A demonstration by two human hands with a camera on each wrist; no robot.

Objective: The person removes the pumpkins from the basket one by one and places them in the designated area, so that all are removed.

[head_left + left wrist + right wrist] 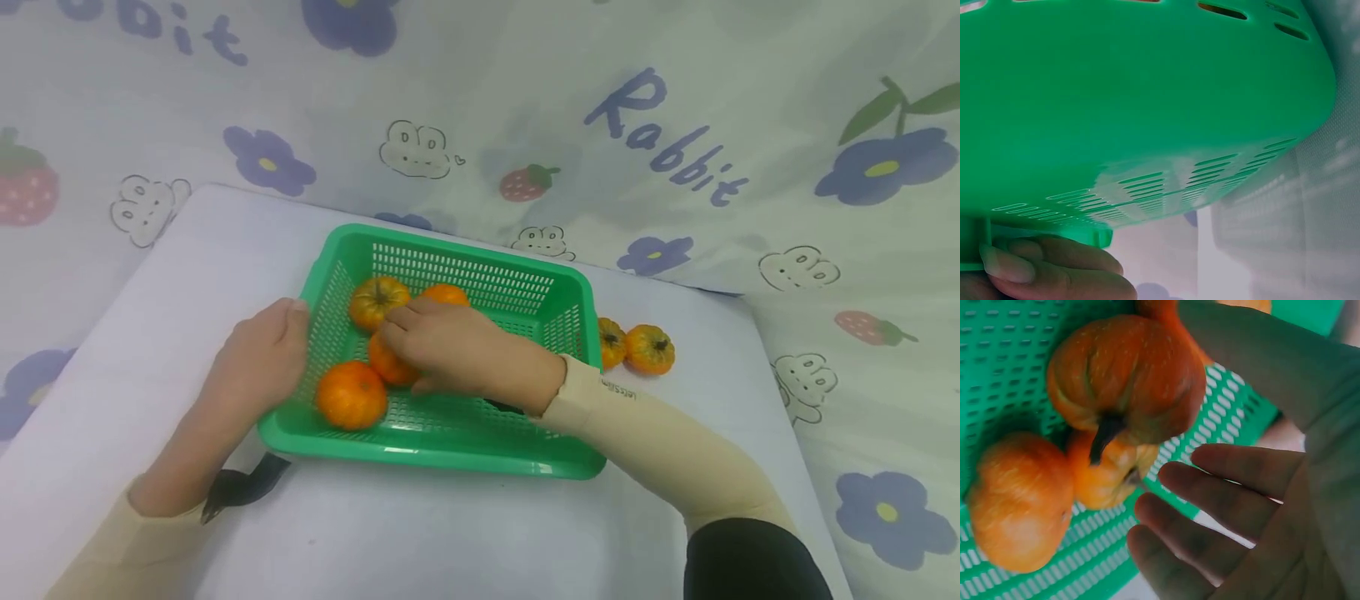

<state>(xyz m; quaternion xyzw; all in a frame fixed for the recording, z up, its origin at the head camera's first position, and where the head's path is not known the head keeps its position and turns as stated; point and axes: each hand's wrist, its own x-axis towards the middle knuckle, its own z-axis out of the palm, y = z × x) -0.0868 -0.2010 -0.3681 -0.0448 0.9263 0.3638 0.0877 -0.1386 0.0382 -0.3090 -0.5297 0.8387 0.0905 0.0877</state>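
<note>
A green slotted plastic basket point(442, 462) holds several small orange pumpkins. My left hand point(258, 358) grips its left rim, and in the left wrist view curled fingers point(1060, 269) show at the edge beside the basket wall point(1116, 106). Inside the basket, my right hand point(457, 346) is over a pumpkin point(390, 360) and partly hides it. The right wrist view shows its fingers point(1222, 500) spread and fairly straight, beside a ribbed pumpkin point(1125, 378) with a dark stem. Around that hand sit a yellowish pumpkin point(378, 302), a rounder orange one point(352, 396) and one farther back point(447, 293).
Two more small pumpkins, one nearer the basket point(612, 342) and one farther right point(650, 349), lie outside its right wall. The white table point(420, 533) meets a patterned cloth backdrop point(480, 100) behind the basket. The basket's right half shows bare slotted floor.
</note>
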